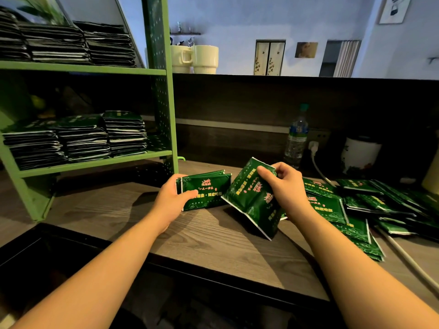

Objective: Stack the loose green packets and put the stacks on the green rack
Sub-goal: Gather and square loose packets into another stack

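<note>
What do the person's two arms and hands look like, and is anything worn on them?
Both forearms are bare up to the frame's lower edge: no sleeves show. The left hand and the right hand wear no gloves, and no watch, bracelet or ring is visible on them. The fingernails look short and unpainted.

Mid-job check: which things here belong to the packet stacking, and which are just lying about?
Part of the job:
small stack in left hand
packets in right hand
loose pile on the table
green rack, stacks already on it

Just lying about:
water bottle
two mugs
white jar
cable
</note>
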### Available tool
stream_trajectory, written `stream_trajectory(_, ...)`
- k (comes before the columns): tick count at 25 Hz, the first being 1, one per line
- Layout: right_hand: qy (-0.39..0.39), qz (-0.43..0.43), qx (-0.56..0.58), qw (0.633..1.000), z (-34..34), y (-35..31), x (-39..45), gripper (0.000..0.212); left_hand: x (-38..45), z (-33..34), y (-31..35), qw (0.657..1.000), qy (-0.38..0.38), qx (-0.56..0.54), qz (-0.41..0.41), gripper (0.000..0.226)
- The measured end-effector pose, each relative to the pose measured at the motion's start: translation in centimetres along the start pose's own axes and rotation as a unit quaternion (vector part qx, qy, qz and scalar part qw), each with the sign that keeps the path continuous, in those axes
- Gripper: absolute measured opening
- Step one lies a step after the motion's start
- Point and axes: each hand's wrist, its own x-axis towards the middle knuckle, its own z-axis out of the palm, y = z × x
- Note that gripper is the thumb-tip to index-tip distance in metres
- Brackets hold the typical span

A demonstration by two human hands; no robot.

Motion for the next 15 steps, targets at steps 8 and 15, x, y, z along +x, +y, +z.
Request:
stream_trajectory(8,0.086,0.076,0.152,0.982,1.4,1.4,0.0,0.019,0.7,0.0,-0.7,0.998,0.048,0.026,-0.011,0.029)
stream_trajectory(15,-0.032,0.024,0.149,0.988,1.8,0.4,-1.0,0.032,1.0,-0.1,-1.0,0.997,0.070,0.027,-0.021,0.032)
